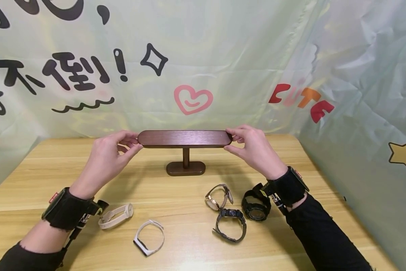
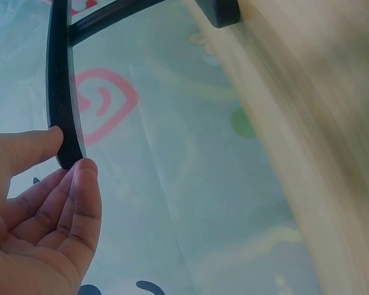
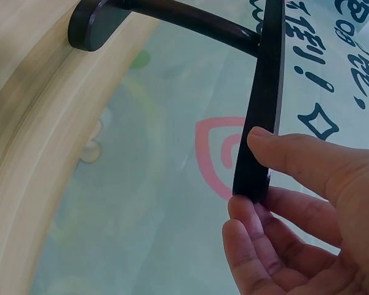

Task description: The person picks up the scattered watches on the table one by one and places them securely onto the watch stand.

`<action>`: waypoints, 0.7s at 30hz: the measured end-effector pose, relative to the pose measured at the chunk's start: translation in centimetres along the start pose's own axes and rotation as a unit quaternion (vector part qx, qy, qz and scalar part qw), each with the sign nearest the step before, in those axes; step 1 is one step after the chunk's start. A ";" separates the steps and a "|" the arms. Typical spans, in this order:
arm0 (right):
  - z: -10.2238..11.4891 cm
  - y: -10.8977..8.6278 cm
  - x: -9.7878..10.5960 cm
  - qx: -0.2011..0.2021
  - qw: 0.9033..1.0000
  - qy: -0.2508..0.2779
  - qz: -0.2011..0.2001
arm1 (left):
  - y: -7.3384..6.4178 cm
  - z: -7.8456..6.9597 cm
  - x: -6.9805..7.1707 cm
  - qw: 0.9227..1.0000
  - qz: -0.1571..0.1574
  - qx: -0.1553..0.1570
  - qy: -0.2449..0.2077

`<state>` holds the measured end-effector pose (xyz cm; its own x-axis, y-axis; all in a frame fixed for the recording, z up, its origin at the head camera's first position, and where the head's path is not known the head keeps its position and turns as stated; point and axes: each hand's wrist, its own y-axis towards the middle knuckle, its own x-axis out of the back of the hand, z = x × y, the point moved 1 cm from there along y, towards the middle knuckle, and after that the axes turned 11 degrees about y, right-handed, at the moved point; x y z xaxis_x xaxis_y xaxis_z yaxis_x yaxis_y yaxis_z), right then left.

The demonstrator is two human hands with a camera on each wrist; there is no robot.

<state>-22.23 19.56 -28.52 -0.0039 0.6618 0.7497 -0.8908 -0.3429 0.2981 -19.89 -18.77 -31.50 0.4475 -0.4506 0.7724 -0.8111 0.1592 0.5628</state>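
A dark brown wooden T-shaped display stand point(image 1: 185, 138) is near the back of the table, its long bar level and its oval base below. My left hand point(image 1: 108, 156) holds the bar's left end between thumb and fingers. At the opposite end, my right hand point(image 1: 255, 150) pinches the bar in the same way. Both wrist views show a thumb on the bar's near side and fingertips at its tip: the left hand point(image 2: 46, 215) and the right hand point(image 3: 295, 215). Whether the base fully touches the tabletop is hard to tell.
Nearer me on the wooden table point(image 1: 182, 210) lie a beige watch point(image 1: 116, 217), a white fitness band point(image 1: 145, 246), a brown-strapped watch point(image 1: 212, 203), a dark watch point(image 1: 232, 213) and a black watch point(image 1: 257, 213). A printed cloth point(image 1: 240, 75) hangs behind and to the right.
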 end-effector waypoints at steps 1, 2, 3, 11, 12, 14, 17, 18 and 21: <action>0.0 0.0 0.0 0.001 1.000 0.000 0.000 | 0.0 0.0 0.0 1.000 0.000 0.000 -0.001; 0.0 0.0 0.0 0.001 1.000 0.000 0.000 | 0.0 0.0 0.0 1.000 0.000 0.001 -0.003; 0.0 0.0 0.0 0.002 1.000 0.000 0.000 | 0.0 0.0 -0.1 1.000 0.000 0.002 -0.004; 0.0 0.0 0.0 0.003 1.000 -0.006 0.004 | -0.2 0.0 -0.1 1.000 0.000 0.006 -0.012; 0.0 0.0 0.0 0.004 1.000 -0.007 0.004 | -0.2 0.0 -0.1 1.000 0.000 0.007 -0.012; 0.0 0.0 0.0 0.005 1.000 -0.010 0.005 | -0.2 0.0 -0.1 1.000 -0.001 0.010 -0.015; 0.0 0.0 0.0 0.005 1.000 -0.011 0.007 | -0.3 0.0 -0.2 1.000 -0.001 0.014 -0.022; 0.0 0.0 0.0 0.004 1.000 -0.011 0.008 | -0.3 0.1 -0.2 1.000 -0.001 0.015 -0.024; 0.0 0.0 0.1 0.000 1.000 -0.010 0.010 | -0.3 0.1 -0.2 0.999 -0.001 0.017 -0.029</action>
<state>-22.23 19.63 -28.46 -0.0117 0.6417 0.7669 -0.8907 -0.3552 0.2836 -19.77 -18.77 -31.89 0.4273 -0.5004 0.7530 -0.8232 0.1291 0.5529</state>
